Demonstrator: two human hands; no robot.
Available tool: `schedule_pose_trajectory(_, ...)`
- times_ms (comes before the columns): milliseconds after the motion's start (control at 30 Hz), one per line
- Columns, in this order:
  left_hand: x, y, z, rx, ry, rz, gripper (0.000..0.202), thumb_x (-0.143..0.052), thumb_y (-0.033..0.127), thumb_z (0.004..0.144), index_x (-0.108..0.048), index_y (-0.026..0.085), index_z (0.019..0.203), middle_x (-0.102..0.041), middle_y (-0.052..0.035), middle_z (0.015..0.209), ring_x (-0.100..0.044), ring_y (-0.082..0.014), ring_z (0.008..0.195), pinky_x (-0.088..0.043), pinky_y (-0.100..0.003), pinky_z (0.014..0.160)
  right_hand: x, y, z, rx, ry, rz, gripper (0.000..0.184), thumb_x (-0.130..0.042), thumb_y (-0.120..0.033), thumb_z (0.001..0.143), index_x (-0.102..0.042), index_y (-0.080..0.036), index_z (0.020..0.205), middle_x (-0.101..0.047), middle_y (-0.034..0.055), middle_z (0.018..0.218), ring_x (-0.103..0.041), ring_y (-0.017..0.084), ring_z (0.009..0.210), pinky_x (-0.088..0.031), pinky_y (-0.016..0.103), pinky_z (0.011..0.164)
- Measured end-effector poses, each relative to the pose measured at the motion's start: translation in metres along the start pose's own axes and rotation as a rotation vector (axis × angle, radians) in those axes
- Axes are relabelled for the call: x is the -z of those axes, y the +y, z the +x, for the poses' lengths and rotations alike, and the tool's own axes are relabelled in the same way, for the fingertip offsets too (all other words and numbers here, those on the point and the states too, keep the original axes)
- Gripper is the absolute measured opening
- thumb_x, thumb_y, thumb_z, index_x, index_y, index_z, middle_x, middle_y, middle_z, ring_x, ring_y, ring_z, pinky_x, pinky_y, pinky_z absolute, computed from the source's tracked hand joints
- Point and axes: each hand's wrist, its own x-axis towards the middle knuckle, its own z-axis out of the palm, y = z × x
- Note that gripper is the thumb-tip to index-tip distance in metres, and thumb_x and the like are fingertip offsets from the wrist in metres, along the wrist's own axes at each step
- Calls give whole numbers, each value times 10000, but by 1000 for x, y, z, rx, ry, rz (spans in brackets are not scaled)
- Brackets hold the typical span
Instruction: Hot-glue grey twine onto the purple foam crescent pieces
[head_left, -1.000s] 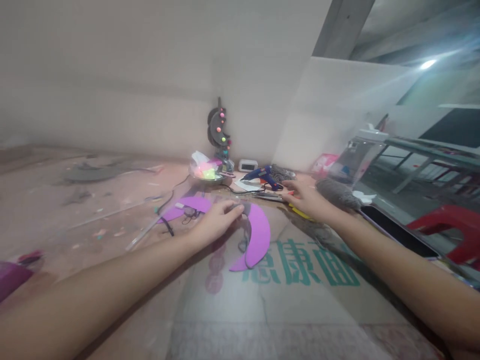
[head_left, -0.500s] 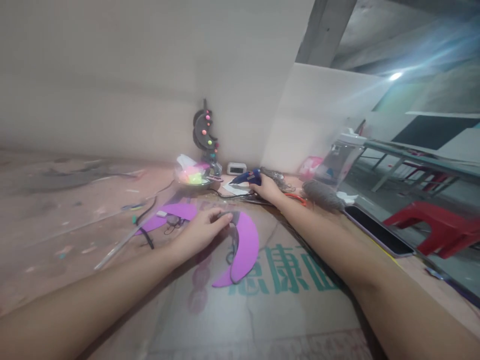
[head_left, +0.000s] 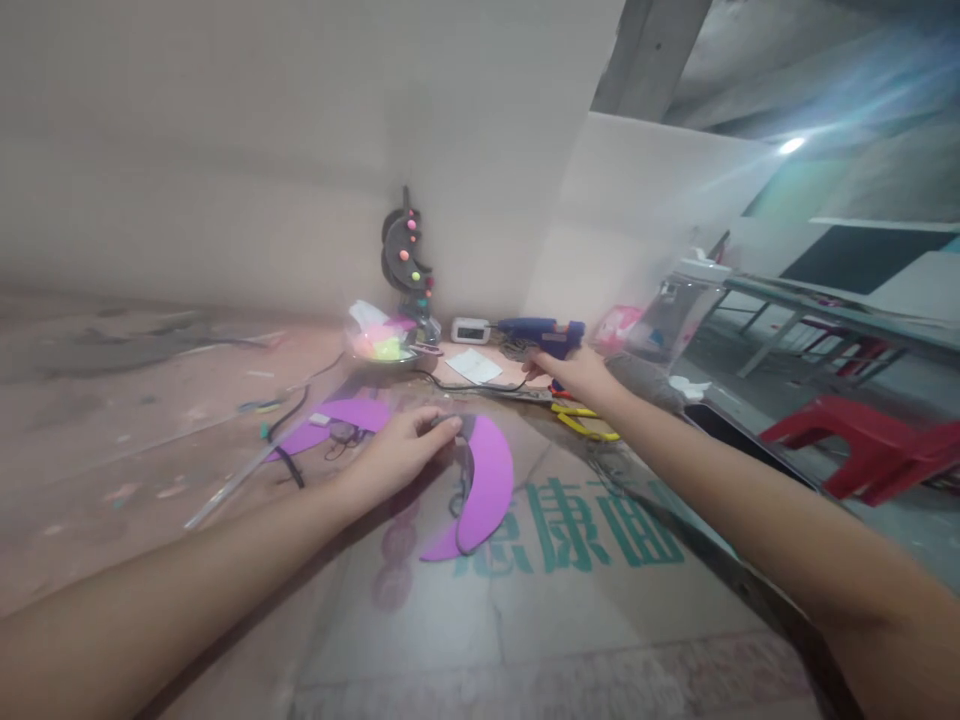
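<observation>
My left hand (head_left: 401, 455) rests fingers down on the top of a purple foam crescent (head_left: 487, 485), pinching at a grey strip that lies along the crescent's inner edge. My right hand (head_left: 574, 375) is closed round the handle of a blue glue gun (head_left: 541, 331) and holds it lifted above the table, nozzle pointing left. The gun's black cord (head_left: 465, 385) trails over the table toward a white paper (head_left: 473, 366).
A flattened cardboard box with green characters (head_left: 570, 540) covers the table. At the back stand a dark crescent ornament with coloured balls (head_left: 403, 255), a bowl of bright pom-poms (head_left: 379, 345) and a small white clock (head_left: 470, 329). Yellow-handled pliers (head_left: 581, 420) lie near my right wrist. A red stool (head_left: 862, 450) stands to the right.
My right hand went from reaching over the table to gripping the glue gun, and has now lifted it up and to the right. The left hand stayed on the purple crescent.
</observation>
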Motion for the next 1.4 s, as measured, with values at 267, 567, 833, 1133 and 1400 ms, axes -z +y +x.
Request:
schedule_pose_trajectory(267, -1, 0, 0, 50, 60, -8, 391, -473, 532, 859, -487, 183, 684, -483, 30, 588, -458, -119, 535, -328, -233, 491, -1, -22, -77, 96, -144, 277, 232, -656, -372, 805, -657, -172, 922, -719, 78, 931, -681, 188, 838, -548, 342, 826)
schedule_pose_trajectory(567, -1, -5, 0, 115, 68, -69, 367, -502, 555, 828, -520, 192, 779, -492, 29, 608, -444, -108, 480, -302, -211, 425, -19, 0, -98, 48, -122, 228, 228, -642, -414, 797, -687, -196, 845, -742, 55, 890, -694, 214, 870, -553, 360, 838)
schedule_pose_trajectory(833, 0, 0, -2, -39, 122, 34, 315, -492, 465, 854, -597, 179, 775, -553, 23, 592, -493, -129, 536, -362, -228, 503, -17, 0, -100, 96, -79, 72, 232, -603, -444, 810, -708, -238, 794, -752, 32, 836, -707, 241, 843, -577, 383, 799)
schedule_pose_trajectory(1133, 2, 3, -4, -97, 152, 99, 303, -458, 432, 874, -570, 177, 757, -578, 14, 646, -527, -138, 605, -382, -228, 544, -16, 0, -101, 158, -109, 1, 136, -627, -395, 779, -660, -263, 786, -740, 20, 806, -705, 239, 777, -587, 354, 712)
schedule_pose_trajectory(1400, 2, 3, -3, -79, 150, 80, 300, -483, 440, 855, -560, 176, 735, -577, 12, 637, -527, -141, 611, -392, -230, 558, -14, -9, -99, 231, -180, -132, 173, -609, -418, 767, -577, -259, 708, -652, 11, 625, -624, 199, 566, -523, 298, 527)
